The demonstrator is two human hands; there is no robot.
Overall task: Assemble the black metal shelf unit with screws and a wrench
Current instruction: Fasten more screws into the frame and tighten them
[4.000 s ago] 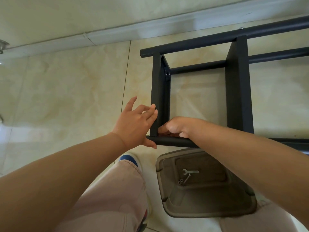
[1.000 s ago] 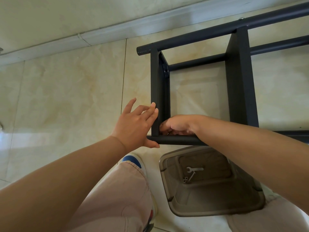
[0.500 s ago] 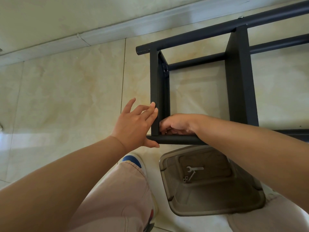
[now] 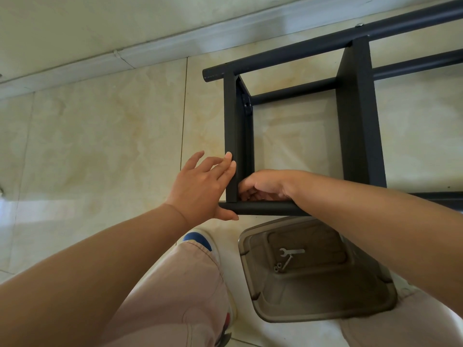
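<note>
The black metal shelf frame point(image 4: 358, 121) lies on its side on the tiled floor. My left hand point(image 4: 200, 186) braces its near left corner: straight fingers press on the flat crosspiece point(image 4: 231, 121) and the thumb lies under the near round tube point(image 4: 263, 211). My right hand point(image 4: 265, 184) reaches inside that corner with fingers curled, pinching at the joint's screw, which the fingertips hide. A small silver wrench point(image 4: 292, 251) and a few loose screws point(image 4: 278, 267) lie in a brown plastic tray point(image 4: 325, 309) under my right forearm.
My knees in pale trousers and a white-and-blue shoe point(image 4: 198, 240) sit just below the frame. A wall with a white baseboard point(image 4: 150, 53) runs across the back. Bare tiles point(image 4: 100, 146) spread out to the left.
Both hands stay at the same corner of the frame. Only the view has shifted slightly.
</note>
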